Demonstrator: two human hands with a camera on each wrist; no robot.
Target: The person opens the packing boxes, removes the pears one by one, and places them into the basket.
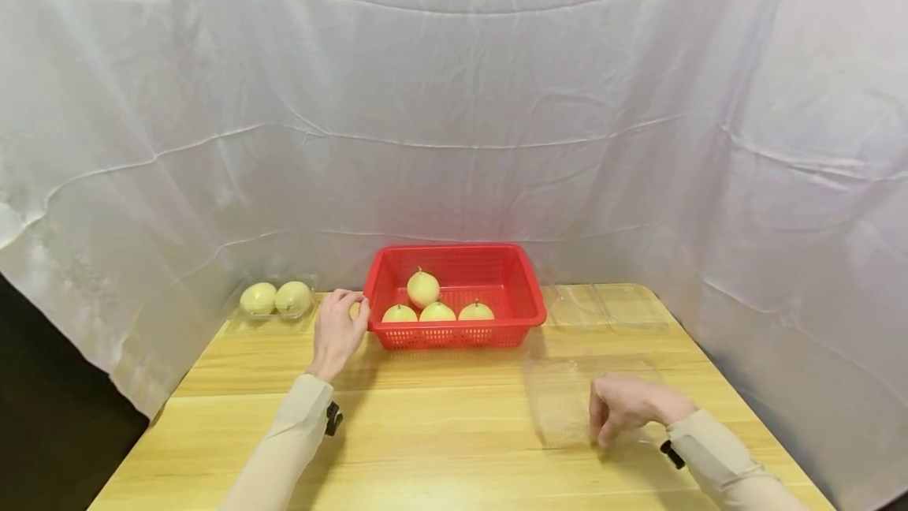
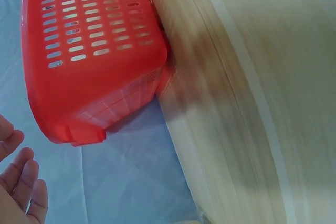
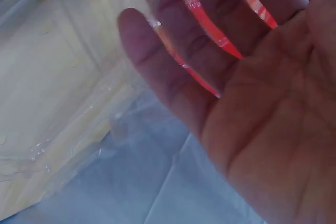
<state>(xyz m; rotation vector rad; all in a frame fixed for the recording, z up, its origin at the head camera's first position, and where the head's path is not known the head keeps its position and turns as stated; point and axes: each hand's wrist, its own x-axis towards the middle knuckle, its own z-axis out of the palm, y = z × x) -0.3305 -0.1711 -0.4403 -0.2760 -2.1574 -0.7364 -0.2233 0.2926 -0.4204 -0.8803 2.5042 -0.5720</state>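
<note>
In the head view my left hand point(image 1: 339, 330) is beside the left end of a red plastic basket point(image 1: 454, 335) that contains several pale yellow-green pears point(image 1: 423, 289). The left wrist view shows its fingers point(image 2: 23, 179) loosely bent, with a gap between them and the basket wall. Over a clear plastic clamshell box point(image 1: 556, 404) at the front right, my right hand point(image 1: 627, 402) points its fingers downward. Seen from the right wrist, the fingers point(image 3: 173, 82) are fairly straight alongside the clear plastic; some fingertips lie outside the frame, so contact is unclear.
Two more pears point(image 1: 293, 298) sit in a clear plastic box point(image 1: 273, 320) at the back left. Further clear plastic packaging point(image 1: 627, 307) lies right of the basket. A pale cloth point(image 1: 454, 140) hangs behind and beside the wooden table point(image 1: 433, 432).
</note>
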